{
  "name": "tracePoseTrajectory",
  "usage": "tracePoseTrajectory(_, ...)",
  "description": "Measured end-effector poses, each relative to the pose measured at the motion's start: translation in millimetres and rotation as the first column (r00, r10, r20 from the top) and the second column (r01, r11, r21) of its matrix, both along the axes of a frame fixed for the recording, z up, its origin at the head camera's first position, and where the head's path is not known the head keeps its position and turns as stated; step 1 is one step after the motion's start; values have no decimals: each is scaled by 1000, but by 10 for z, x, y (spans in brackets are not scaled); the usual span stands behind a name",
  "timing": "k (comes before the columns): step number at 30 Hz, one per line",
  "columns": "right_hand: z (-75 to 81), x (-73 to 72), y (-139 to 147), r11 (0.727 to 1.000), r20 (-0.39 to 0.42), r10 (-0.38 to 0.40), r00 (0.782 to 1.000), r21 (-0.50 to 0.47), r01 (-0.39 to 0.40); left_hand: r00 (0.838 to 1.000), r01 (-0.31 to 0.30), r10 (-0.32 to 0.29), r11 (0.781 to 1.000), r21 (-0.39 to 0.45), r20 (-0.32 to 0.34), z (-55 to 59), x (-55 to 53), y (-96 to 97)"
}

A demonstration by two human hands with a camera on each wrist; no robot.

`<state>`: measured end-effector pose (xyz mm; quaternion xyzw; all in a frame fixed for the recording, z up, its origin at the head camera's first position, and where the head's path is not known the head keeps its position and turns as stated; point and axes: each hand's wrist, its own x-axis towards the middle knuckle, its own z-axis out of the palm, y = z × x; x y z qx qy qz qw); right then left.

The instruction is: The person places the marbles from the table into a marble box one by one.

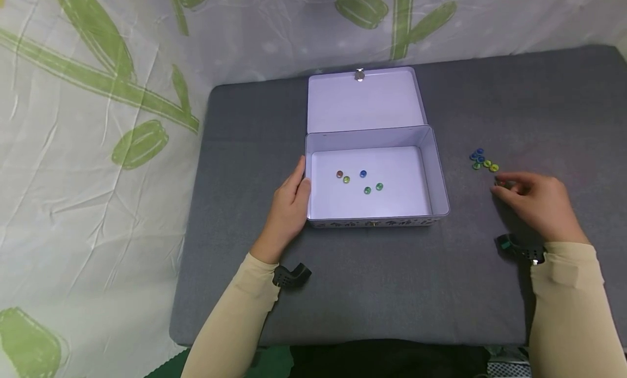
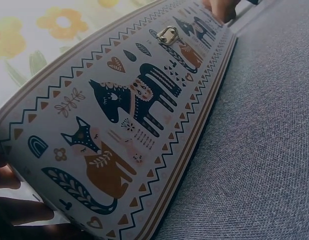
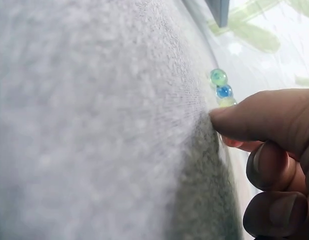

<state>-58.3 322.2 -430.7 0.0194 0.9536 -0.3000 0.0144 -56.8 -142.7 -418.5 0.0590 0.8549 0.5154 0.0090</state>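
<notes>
A shallow metal box (image 1: 372, 208) stands with its lid (image 1: 364, 103) folded back, several glass marbles inside, among them a blue marble (image 1: 363, 174) and a reddish marble (image 1: 339, 174). My left hand (image 1: 290, 206) rests against the box's left wall, fingers extended and thumb at the rim. Low over the cloth on the right, my right hand (image 1: 541, 201) pinches a red marble (image 3: 231, 142) between thumb and forefinger, the thumb covering most of it. Just beyond those fingertips lie several loose marbles, including a yellow-green marble (image 1: 493, 168) and a blue marble (image 1: 480, 151).
Grey cloth (image 1: 392, 291) covers the table. The box front carries printed animals (image 2: 134, 97) and a metal clasp (image 2: 167, 35); the lid has a latch (image 1: 360, 74). A pale leaf-patterned sheet (image 1: 98, 176) hangs behind and to the left.
</notes>
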Motion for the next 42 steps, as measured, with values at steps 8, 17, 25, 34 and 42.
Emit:
tracePoseTrajectory(8,-35,71,1,1000,21,-23,1000,4,23,1000,2,-2,1000,-1,0,1,0,3)
tracePoseTrajectory(17,17,68,-117,999,3,40,999,-31,-40,1000,5,-5,1000,-5,15,-7,-2,11)
tracePoseTrajectory(25,179,-68,-280,992,-54,107,993,-61,-110,1000,5,-5,1000,3,11,-7,4,10)
tracePoseTrajectory(34,478,-204,-478,984,-114,148,982,-84,-158,1000,-1,1,1000,1,24,-2,8,2)
tracePoseTrajectory(42,714,-337,-716,966,-186,245,951,-37,-256,1000,-2,2,1000,5,4,-2,-5,4)
